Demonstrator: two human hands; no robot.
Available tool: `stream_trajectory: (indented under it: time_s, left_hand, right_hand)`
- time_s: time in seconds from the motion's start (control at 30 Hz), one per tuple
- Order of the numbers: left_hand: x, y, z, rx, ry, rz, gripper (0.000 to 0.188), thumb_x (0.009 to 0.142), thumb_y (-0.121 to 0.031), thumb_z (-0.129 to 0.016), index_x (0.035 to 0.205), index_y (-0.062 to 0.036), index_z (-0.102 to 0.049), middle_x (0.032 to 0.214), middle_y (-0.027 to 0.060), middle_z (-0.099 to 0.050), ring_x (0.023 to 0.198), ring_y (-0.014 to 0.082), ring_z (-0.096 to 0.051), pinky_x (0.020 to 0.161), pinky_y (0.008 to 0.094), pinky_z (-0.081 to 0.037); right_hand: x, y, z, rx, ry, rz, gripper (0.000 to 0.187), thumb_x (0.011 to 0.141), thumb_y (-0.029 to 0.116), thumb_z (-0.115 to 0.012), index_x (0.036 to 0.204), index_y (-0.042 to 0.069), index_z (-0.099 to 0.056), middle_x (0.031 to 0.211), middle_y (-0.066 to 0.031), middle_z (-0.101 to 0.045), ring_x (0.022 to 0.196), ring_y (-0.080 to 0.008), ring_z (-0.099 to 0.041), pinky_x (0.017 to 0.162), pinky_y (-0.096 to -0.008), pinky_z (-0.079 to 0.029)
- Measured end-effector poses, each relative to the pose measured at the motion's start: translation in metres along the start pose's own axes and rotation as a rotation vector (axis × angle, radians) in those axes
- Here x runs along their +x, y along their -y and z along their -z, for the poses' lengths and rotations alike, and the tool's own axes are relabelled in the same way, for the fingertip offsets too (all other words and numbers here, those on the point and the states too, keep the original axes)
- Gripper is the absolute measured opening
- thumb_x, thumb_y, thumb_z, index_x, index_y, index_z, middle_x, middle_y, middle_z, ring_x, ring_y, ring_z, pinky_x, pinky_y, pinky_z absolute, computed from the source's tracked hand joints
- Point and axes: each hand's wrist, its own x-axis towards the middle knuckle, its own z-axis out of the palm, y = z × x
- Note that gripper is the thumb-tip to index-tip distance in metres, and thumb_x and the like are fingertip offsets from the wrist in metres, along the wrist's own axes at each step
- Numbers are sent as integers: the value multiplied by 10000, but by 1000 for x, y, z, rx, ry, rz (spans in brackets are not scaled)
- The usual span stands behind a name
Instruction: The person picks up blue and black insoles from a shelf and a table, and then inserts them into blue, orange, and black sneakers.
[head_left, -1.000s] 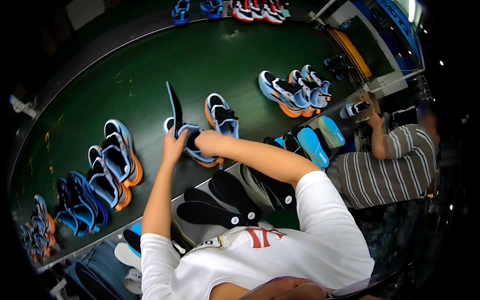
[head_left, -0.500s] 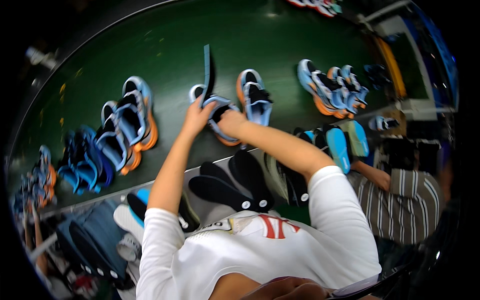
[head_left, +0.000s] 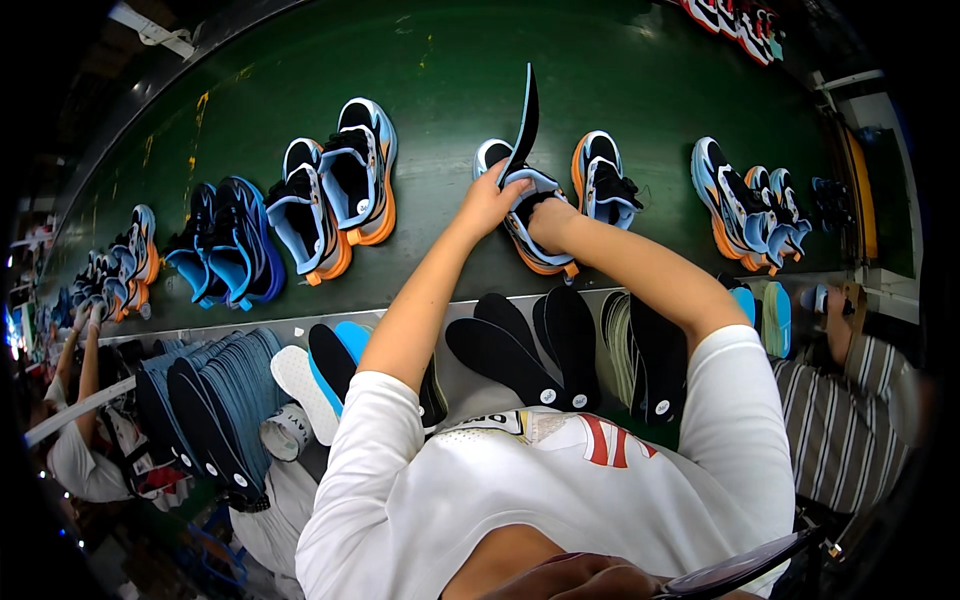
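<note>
A sneaker (head_left: 541, 250) with a black and light blue upper and an orange sole sits on the green surface in front of me, its toe pointing away. At its collar, my left hand (head_left: 487, 207) is closed on a thin dark insole (head_left: 526, 115), which stands up from the fingers and curves above the shoe. The left thumb lies along the collar's edge. My right hand (head_left: 551, 224) reaches down into the shoe opening, its fingers hidden inside. Just right of it stands a matching sneaker (head_left: 607, 190), touched by neither hand.
Sneaker pairs line the green bench (head_left: 440, 110): an orange-soled pair (head_left: 362, 170) and a blue pair (head_left: 238, 240) leftward, more sneakers (head_left: 722, 205) rightward. Along the near edge lie black insoles (head_left: 505, 355) and a stack of grey-blue insoles (head_left: 235, 375). A co-worker's striped sleeve (head_left: 835, 420) is at right.
The view has shifted, so the shoes and both hands now appear further right. The left hand keeps its hold on the insole, and the right hand stays inside the shoe.
</note>
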Motion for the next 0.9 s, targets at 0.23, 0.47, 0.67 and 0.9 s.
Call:
stream_trajectory:
  time_s: [0.23, 0.47, 0.67, 0.9]
  left_hand:
    - [1, 10, -7, 47, -87, -31, 308, 753, -169, -565, 1017, -25, -496, 832, 93, -589, 775, 164, -549, 682, 267, -423]
    - [1, 14, -17, 347, -221, -98, 429, 747, -200, -549, 1094, 19, -425, 946, 245, -521, 875, 368, -512, 733, 368, -414]
    - [4, 16, -12, 263, -198, -102, 406, 748, -197, -553, 1087, -8, -438, 910, 220, -544, 842, 351, -531, 716, 360, -420]
    - [3, 16, -7, 237, -213, -139, 372, 746, -176, -567, 1065, -14, -464, 931, 195, -545, 848, 315, -540, 719, 330, -422]
  right_hand:
    - [-38, 17, 3, 82, -289, -48, 701, 665, 434, -459, 1191, -18, -355, 1234, -162, -352, 1178, -274, -274, 990, -349, -109]
    - [-14, 29, -2, 304, -218, -181, 799, 623, 343, -501, 1252, -47, -199, 1310, -160, -225, 1222, -247, -199, 999, -337, -81]
    - [-48, 31, -10, 333, -115, -89, 734, 663, 225, -435, 1237, -119, -136, 935, -179, -569, 947, -227, -524, 957, -285, -232]
    - [-39, 34, -7, 348, -126, -156, 699, 642, 176, -462, 1216, -127, -203, 931, -178, -570, 910, -233, -538, 900, -281, -295]
